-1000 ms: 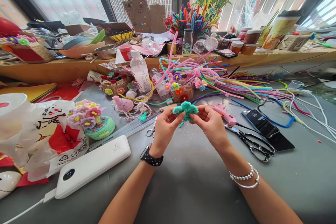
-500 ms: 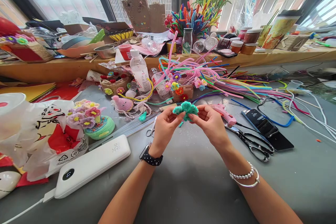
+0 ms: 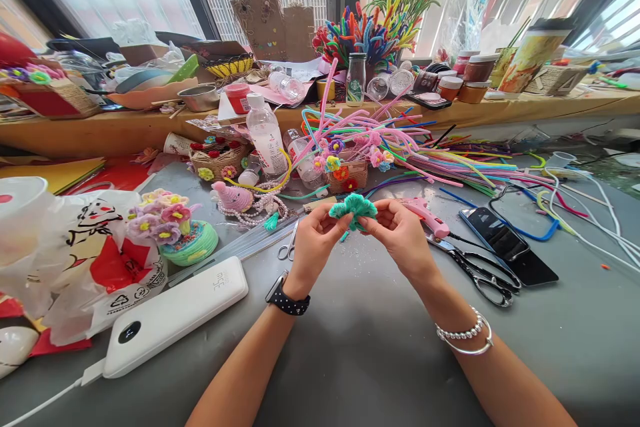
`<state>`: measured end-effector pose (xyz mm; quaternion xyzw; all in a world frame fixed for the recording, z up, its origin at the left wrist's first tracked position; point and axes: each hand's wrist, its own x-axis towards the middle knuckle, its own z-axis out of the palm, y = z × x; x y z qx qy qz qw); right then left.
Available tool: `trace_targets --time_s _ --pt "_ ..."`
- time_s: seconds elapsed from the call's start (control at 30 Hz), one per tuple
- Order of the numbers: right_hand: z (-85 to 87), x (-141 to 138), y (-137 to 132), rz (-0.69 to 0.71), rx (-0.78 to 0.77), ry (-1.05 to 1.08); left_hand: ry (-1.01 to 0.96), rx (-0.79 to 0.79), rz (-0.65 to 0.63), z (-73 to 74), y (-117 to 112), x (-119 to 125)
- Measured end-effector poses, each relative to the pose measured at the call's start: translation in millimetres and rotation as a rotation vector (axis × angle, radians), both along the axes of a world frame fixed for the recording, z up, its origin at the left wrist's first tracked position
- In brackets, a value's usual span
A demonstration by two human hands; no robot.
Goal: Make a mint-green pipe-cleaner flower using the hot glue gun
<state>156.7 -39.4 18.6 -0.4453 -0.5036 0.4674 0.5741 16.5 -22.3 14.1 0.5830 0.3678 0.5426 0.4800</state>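
1. While craft clutter crowds its far edge, the grey tabletop [image 3: 360,360] offers the widest room for moving along the near edge, around the person's forearms.
2. A printed plastic bag [image 3: 90,260] and a white power bank [image 3: 175,317] fill the near-left corner; loose pipe cleaners [image 3: 440,163] sprawl toward the far-right corner.
3. A dark phone [image 3: 507,247] and black scissors [image 3: 480,273] lie just right of the right wrist, and a pink glue gun [image 3: 425,213] sits just beyond the knuckles, so sideways room looks tight.
4. The left hand [image 3: 313,243] and right hand [image 3: 400,240] both close in a fingertip pinch on a teal pipe-cleaner flower [image 3: 353,207], held above the tabletop's middle.
5. Pinching low, under the loops, would likely spare the petals from crushing.
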Motion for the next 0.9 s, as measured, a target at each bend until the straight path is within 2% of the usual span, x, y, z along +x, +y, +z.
trace_targets --time_s 0.53,0.9 --pt "-1.7 0.0 0.9 -0.003 0.013 -0.025 0.006 -0.008 -0.006 1.1 -1.5 0.5" --pt "7.6 9.7 3.5 0.068 -0.056 -0.074 -0.018 -0.16 -0.058 8.8 3.9 -8.3"
